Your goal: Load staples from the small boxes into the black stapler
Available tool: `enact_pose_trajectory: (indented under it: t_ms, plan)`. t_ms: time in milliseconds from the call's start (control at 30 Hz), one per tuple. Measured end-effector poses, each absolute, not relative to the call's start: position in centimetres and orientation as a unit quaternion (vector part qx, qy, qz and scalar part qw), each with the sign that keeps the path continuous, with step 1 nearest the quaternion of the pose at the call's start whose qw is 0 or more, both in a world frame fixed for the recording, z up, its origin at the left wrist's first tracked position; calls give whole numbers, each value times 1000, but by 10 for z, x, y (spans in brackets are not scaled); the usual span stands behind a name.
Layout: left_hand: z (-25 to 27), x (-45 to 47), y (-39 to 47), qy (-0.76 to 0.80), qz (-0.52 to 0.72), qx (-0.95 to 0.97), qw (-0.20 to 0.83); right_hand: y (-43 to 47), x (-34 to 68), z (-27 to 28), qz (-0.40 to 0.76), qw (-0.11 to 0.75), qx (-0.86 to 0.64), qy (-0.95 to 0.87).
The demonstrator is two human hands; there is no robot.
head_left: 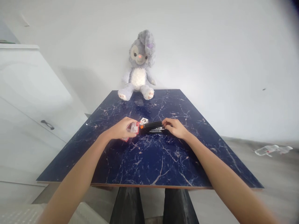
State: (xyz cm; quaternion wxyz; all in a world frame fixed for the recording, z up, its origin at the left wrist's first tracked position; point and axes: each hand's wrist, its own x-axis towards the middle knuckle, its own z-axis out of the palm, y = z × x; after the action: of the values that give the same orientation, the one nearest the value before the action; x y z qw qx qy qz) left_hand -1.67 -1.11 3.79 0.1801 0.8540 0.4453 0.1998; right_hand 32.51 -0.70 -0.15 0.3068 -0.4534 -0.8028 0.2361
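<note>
My left hand is closed around a small red and white box, left of the middle of the table. Just right of that box lies a black stapler with an orange patch at its left end and a silvery metal part along its lower side. The fingers of my right hand are closed on the stapler's right end. Behind the stapler's left end sits a small white box with a dark picture on it.
A dark blue marble-patterned table stretches before me. At its far edge a grey plush rabbit sits against the wall. A white cabinet stands at the left. Clear plastic lies on the floor at the right.
</note>
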Motion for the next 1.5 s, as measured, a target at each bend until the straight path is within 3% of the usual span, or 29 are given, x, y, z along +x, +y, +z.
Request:
enact_pose_trajectory:
  t_ms: [300, 500, 600, 767, 933, 1067, 1500]
  plan:
    - [25, -10, -7, 485, 222, 837, 122, 0, 326, -9, 278, 379, -500, -728]
    - [25, 5, -18, 451, 287, 838, 109, -17, 322, 7, 102, 469, -538, -693]
    - [23, 18, -27, 444, 341, 814, 157, -36, 309, 19, 50, 468, -485, -737]
    - [10, 44, -40, 391, 450, 740, 312, -56, 270, 23, 45, 377, -324, -867]
    - [0, 61, -46, 335, 520, 639, 457, -54, 256, 14, -30, 424, -244, -872]
    - [2, 57, -42, 292, 511, 598, 545, -52, 263, 14, -8, 458, -246, -854]
    - [8, 43, -31, 361, 503, 559, 552, -46, 271, 9, 34, 455, -304, -836]
